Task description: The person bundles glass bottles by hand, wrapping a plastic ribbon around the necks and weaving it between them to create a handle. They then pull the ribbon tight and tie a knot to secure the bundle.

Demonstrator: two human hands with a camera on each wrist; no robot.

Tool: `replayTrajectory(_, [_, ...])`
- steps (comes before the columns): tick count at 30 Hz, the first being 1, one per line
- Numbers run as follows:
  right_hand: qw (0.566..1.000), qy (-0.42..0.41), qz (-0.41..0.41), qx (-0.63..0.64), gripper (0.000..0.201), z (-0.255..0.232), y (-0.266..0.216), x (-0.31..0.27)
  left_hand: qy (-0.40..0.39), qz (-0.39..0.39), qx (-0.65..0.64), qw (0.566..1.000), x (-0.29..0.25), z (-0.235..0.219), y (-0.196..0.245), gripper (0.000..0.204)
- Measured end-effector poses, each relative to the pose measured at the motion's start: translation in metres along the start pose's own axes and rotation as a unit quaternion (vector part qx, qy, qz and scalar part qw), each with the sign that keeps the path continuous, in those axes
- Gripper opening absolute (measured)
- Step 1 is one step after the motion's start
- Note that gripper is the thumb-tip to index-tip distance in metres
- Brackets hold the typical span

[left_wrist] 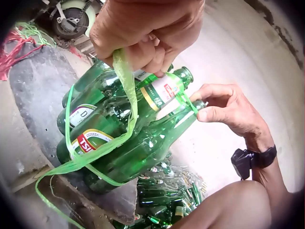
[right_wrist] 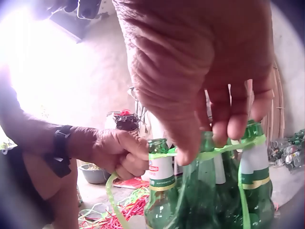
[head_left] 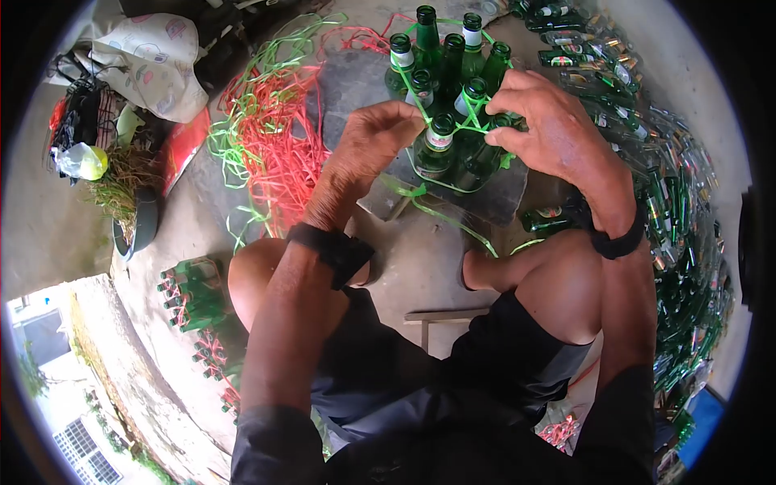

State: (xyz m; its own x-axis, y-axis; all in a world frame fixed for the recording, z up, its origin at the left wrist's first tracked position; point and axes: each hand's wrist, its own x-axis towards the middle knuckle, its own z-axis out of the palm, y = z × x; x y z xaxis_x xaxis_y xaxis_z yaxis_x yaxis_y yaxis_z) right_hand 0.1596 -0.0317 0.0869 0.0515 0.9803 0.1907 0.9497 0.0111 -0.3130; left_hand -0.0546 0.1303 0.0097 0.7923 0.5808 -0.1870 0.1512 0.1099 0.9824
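A cluster of green glass beer bottles [head_left: 437, 145] stands upright on a dark stone slab [head_left: 503, 200]. Green plastic strapping [left_wrist: 125, 86] runs round the bottle necks and, lower down, around their bodies. At the near left side of the cluster, my left hand [head_left: 368, 149] grips the strapping in curled fingers, and a length hangs below it. My right hand [head_left: 558, 121] is over the right side, its thumb and fingers pinching the strapping at a bottle neck [left_wrist: 199, 106]. The right wrist view shows that thumb against the band, with the other fingers reaching behind the neck.
A tangle of red and green strapping [head_left: 279, 137] lies left of the slab. Many loose bottles [head_left: 675, 218] are heaped along the right wall. Tied bottle bundles [head_left: 194, 295] stand at the lower left, and a planter [head_left: 145, 218] is at the left. A wooden piece [head_left: 444, 316] lies between the legs.
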Motion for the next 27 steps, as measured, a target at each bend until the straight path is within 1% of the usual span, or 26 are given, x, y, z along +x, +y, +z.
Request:
replayTrajectory(2, [1.000,0.004,0.001,0.018,0.018,0.001,0.001,0.007,-0.001,-0.007,-0.001,1.000,0.000,-0.001,0.000,0.015])
replayTrajectory(4, [0.998,0.037,-0.048,0.020,0.014,0.004,0.001,0.016,-0.003,-0.014,-0.004,1.000,0.002,0.001,-0.002,0.016])
replayTrajectory(5, [0.998,0.034,-0.049,0.019,0.014,0.006,0.001,0.021,0.003,0.002,0.002,1.000,0.005,0.002,-0.007,0.015])
replayTrajectory(6, [0.995,0.059,-0.077,0.012,0.013,0.008,0.003,0.027,0.010,0.019,0.008,1.000,0.006,0.003,-0.008,0.015])
replayTrajectory(7, [0.991,0.084,-0.104,0.005,0.013,0.011,0.004,0.032,0.012,0.020,0.007,1.000,0.007,0.002,-0.008,0.015])
replayTrajectory(8, [0.991,0.083,-0.105,0.004,0.013,0.012,0.005,0.036,0.010,0.026,0.010,1.000,0.007,0.002,-0.009,0.014])
replayTrajectory(11, [0.993,0.054,-0.106,0.008,0.017,0.018,0.008,0.045,0.014,0.039,0.009,0.999,0.010,0.003,-0.015,0.012])
replayTrajectory(13, [0.993,0.010,-0.117,-0.032,0.022,0.020,0.010,0.050,0.018,0.046,0.004,0.999,0.015,0.004,-0.023,0.012])
replayTrajectory(14, [0.992,0.009,-0.119,-0.033,0.022,0.023,0.009,0.051,0.019,0.060,0.005,0.998,0.016,0.005,-0.027,0.012])
replayTrajectory(16, [0.990,-0.046,-0.134,-0.019,0.024,0.029,0.003,0.052,0.021,0.074,0.004,0.997,0.018,0.007,-0.030,0.013])
replayTrajectory(17, [0.991,-0.077,-0.106,-0.034,0.025,0.030,0.000,0.052,0.023,0.073,0.010,0.997,0.018,0.007,-0.031,0.013])
replayTrajectory(18, [0.991,-0.078,-0.106,-0.035,0.025,0.033,0.002,0.053,0.025,0.072,0.016,0.997,0.019,0.008,-0.031,0.013])
replayTrajectory(20, [0.990,-0.050,-0.128,0.009,0.025,0.043,0.009,0.056,0.037,0.071,0.024,0.996,0.018,0.011,-0.034,0.013])
replayTrajectory(21, [0.990,-0.050,-0.129,0.009,0.025,0.044,0.010,0.059,0.049,0.071,0.033,0.996,0.018,0.012,-0.035,0.014])
replayTrajectory(23, [0.989,-0.076,-0.110,0.069,0.026,0.046,0.013,0.063,0.053,0.067,0.031,0.996,0.021,0.015,-0.038,0.014])
replayTrajectory(24, [0.989,-0.077,-0.110,0.068,0.026,0.046,0.013,0.064,0.057,0.064,0.030,0.996,0.021,0.016,-0.036,0.015])
replayTrajectory(25, [0.986,-0.080,-0.109,0.102,0.025,0.046,0.014,0.065,0.058,0.063,0.028,0.996,0.020,0.016,-0.034,0.015])
replayTrajectory(26, [0.981,-0.082,-0.108,0.136,0.024,0.046,0.014,0.065,0.063,0.043,0.040,0.996,0.020,0.016,-0.032,0.017])
replayTrajectory(27, [0.981,-0.084,-0.108,0.136,0.024,0.043,0.012,0.067,0.067,0.024,0.052,0.996,0.020,0.017,-0.030,0.018])
